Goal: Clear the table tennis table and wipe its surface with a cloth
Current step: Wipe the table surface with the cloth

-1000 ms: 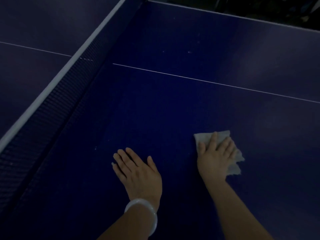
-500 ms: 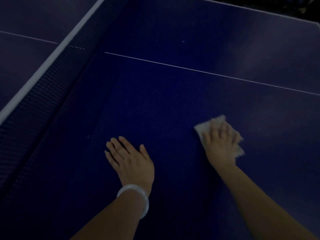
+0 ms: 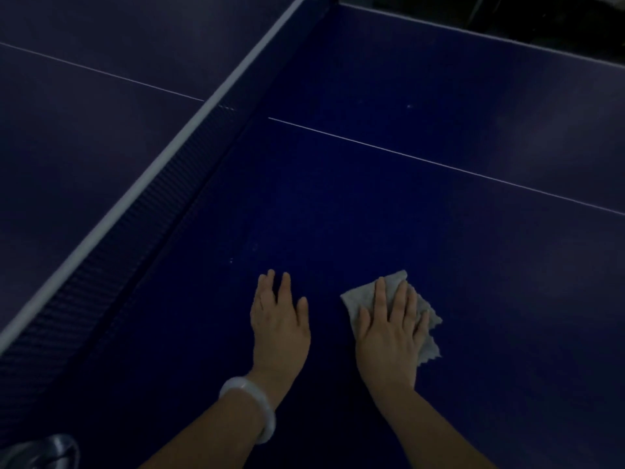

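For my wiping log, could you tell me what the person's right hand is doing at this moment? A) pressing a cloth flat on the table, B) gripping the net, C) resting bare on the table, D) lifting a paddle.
A: the right hand lies with straight fingers on the pale cloth, flat on the blue table.

Very dim, underexposed. Faint pale sheen on table (image 3: 541, 137) far right; near-left corner almost black. Wide-angle bend at edges. Soft, grainy, no hard shadows.
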